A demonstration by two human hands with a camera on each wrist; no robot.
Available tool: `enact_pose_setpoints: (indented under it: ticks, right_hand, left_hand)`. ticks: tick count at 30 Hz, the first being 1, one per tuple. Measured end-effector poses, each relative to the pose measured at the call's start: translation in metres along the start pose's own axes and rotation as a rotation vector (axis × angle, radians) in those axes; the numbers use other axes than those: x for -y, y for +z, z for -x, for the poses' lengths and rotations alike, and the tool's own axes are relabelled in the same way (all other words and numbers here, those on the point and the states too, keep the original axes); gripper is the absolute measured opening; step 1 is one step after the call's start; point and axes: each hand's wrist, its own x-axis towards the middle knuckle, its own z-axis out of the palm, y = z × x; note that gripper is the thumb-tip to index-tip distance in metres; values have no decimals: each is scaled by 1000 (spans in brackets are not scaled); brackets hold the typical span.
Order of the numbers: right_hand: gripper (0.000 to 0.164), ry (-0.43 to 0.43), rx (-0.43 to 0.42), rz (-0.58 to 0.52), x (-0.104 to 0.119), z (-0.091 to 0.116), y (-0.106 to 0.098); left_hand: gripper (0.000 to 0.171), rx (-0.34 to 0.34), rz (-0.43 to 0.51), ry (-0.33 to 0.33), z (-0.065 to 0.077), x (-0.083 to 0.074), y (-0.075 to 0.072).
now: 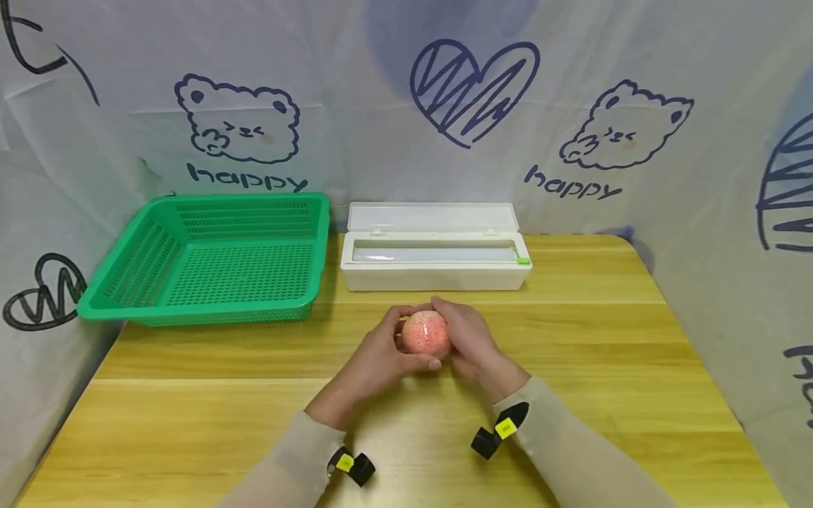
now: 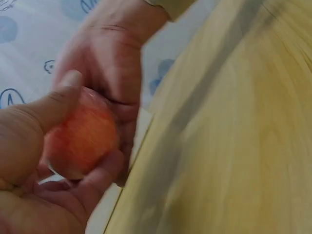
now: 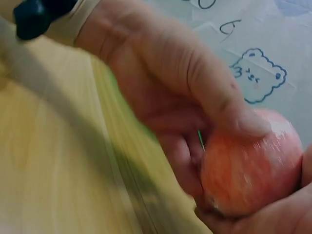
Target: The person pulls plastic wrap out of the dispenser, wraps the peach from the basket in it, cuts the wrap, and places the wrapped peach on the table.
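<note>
A round pink-red apple (image 1: 425,334) is held between both hands above the table, and glossy clear film seems to cover its skin. My left hand (image 1: 384,353) grips it from the left, thumb across the near side and fingers around the far side. From the right, my right hand (image 1: 471,340) cups the same apple, its palm side against it. In the left wrist view the apple (image 2: 85,134) sits between the left thumb and fingers. The right wrist view shows the left thumb pressed on the apple (image 3: 253,168); its underside is partly hidden by the hands.
Behind the hands stands a white long box (image 1: 435,277) with its lid raised and a pale roll inside; a small green piece (image 1: 524,261) is at its right end. A green plastic basket (image 1: 197,312) stands at the back left of the wooden table (image 1: 603,395). Printed cloth hangs behind.
</note>
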Motion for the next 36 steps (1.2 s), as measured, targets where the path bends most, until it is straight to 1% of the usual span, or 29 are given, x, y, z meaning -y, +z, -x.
enact_pose_setpoints:
  ticks: [1,2,3,5,7,8,10,11,14,17,19,20,22,25,27,28,30,31,33,34,36]
  right_hand:
    - [40,3,31,29,-1,0,-3]
    - [44,-1,66,82,-1,-1,-6]
    - [47,-12,98,147,-1,-1,-10]
    - [54,-36,156,241,-1,0,-19]
    - [59,-69,181,342,0,2,-26]
    - [61,-84,190,364,0,4,-28]
    - [61,-91,190,343,-1,7,-29]
    - [59,-95,175,338,-2,8,-27]
    - [57,-136,128,354,-5,10,-17]
    - [54,-206,70,422,-7,11,-8]
    - [51,-246,52,470,-7,11,-4]
    - [51,-260,58,492,-6,11,-3]
    - [52,-257,93,487,-3,10,-2]
    - [57,-268,106,453,0,9,-4]
    - [57,-304,93,405,0,9,-3]
    - [55,-330,83,380,-1,11,-1]
    - [52,-385,58,304,-3,13,6]
    - [50,-412,33,285,-4,14,10]
    - [47,-447,-59,251,-6,17,18]
    - [46,-463,-111,232,-7,17,21]
    - [45,-475,-207,233,-8,18,25]
  left_hand:
    - [78,6,7,-15,0,1,-2]
    - [78,7,10,-31,-1,2,-4]
    - [78,-1,19,-49,-2,3,-6]
    - [80,-24,31,-84,-4,7,-10]
    - [82,-58,39,-109,-6,10,-13]
    - [82,-78,45,-115,-6,11,-14]
    - [84,-105,55,-113,-5,10,-14]
    - [84,-114,55,-105,-5,9,-12]
    - [83,-118,41,-57,-3,3,-4]
    - [88,-83,23,-28,0,-2,4]
    - [92,-48,45,-30,1,-6,5]
    - [95,-39,48,-39,2,-8,5]
    - [97,-19,83,-67,2,-12,2]
    - [91,-37,123,-67,3,-18,-2]
    - [83,-52,163,-40,3,-22,-3]
    - [77,-57,171,-10,3,-24,-3]
    - [65,-70,143,66,2,-27,0]
    - [58,-80,113,110,1,-27,2]
    - [46,-113,19,203,0,-27,8]
    - [43,-139,-38,244,0,-27,11]
    - [41,-192,-120,294,-1,-26,16]
